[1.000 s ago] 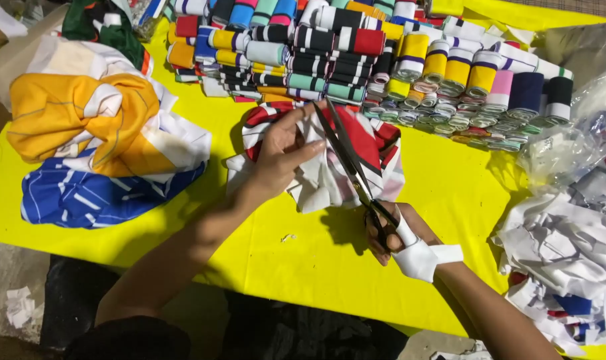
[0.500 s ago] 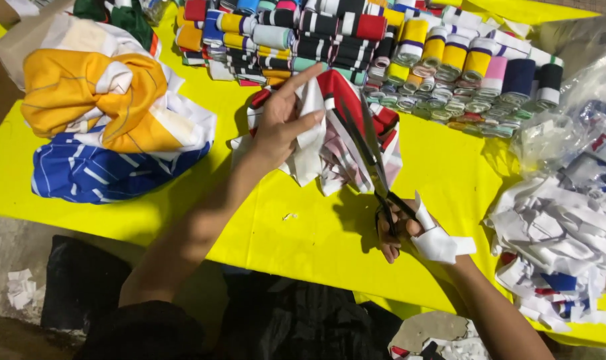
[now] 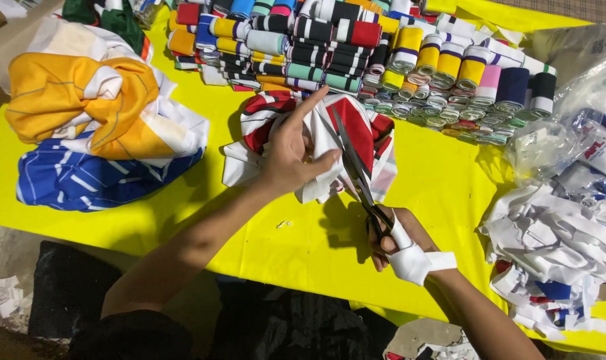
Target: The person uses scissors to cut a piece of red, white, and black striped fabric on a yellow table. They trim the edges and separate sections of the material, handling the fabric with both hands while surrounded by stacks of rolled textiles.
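My left hand (image 3: 295, 150) grips a piece of red, white and black striped fabric (image 3: 269, 120) on the yellow table (image 3: 283, 247), thumb pinching a white edge, forefinger stretched out. My right hand (image 3: 399, 240), wrapped in white tape around thumb and wrist, holds black scissors (image 3: 357, 175) by the handles. The blades point up and away along the fabric's white edge, beside my left thumb.
Rows of rolled striped ribbing in many colours (image 3: 356, 47) lie at the back. A heap of orange, white and blue cloth (image 3: 96, 127) sits at the left. White fabric scraps (image 3: 556, 247) and clear plastic bags (image 3: 576, 120) are piled at the right.
My left hand has closed on the fabric, thumb now pinching the white edge. The scissors have stayed along the fabric with my right hand; the view shifted slightly.
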